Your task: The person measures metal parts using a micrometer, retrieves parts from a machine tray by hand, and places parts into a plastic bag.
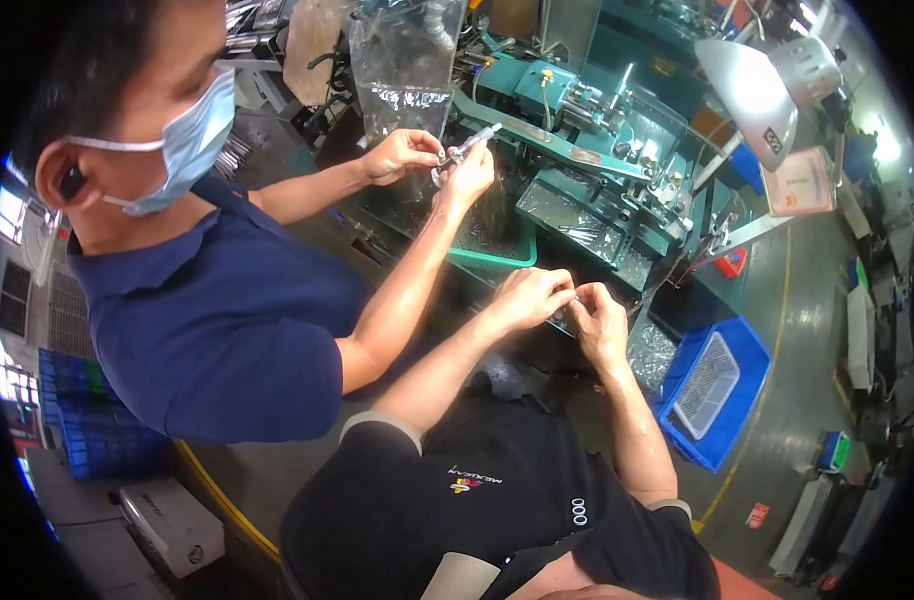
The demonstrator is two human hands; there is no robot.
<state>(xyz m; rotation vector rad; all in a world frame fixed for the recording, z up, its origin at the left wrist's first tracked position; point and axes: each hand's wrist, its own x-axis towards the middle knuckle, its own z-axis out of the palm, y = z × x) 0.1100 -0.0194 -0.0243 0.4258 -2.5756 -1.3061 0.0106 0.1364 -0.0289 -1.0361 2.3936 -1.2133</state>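
My left hand (535,298) and my right hand (602,325) meet in front of the machine, fingertips nearly touching. Both are closed in a pinch around something small (575,299), mostly covered by the fingers and too tiny to name. To my left, a co-worker in a dark blue shirt and face mask stands close. The co-worker's hands (465,178) hold a silver hand tool (474,142), possibly a measuring gauge. Beyond my hands is a green metal-working machine (537,85) with a tray of wet metal parts (582,222).
A green-rimmed tray (492,262) lies under the co-worker's hands. At my right stands a blue crate (747,350) with a white basket (710,385) inside. A white lamp (752,95) reaches over the machine's right side. A small red container (731,263) sits below it.
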